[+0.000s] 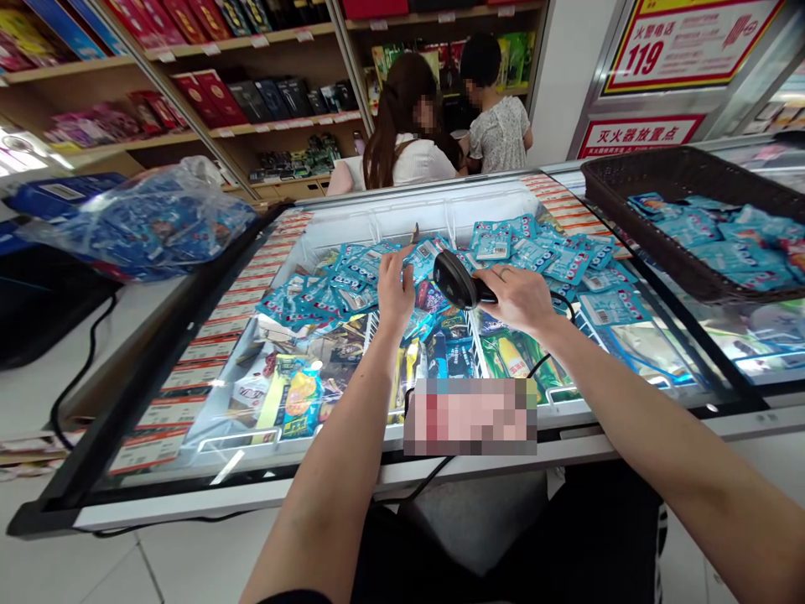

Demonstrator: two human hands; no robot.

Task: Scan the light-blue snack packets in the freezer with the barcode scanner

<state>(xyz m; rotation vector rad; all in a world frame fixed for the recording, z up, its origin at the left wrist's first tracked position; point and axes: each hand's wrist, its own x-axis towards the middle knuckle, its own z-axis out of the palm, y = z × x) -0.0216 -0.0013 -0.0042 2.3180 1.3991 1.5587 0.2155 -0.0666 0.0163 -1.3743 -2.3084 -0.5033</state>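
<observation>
My right hand grips a black handheld barcode scanner by its handle, with its head turned to the left. Just left of the scanner, my left hand pinches a small blue packet whose pale label faces up. Many similar blue packets lie spread on the glass top of a chest freezer, one pile left of my hands and another pile to the right. From the scanner, a black cord runs down past my right wrist.
A dark brown woven basket with more blue packets stands at the right. On the left sits a clear plastic bag full of blue packets. Two people are beyond the freezer, by the shelves. A blurred-out object lies at the front edge.
</observation>
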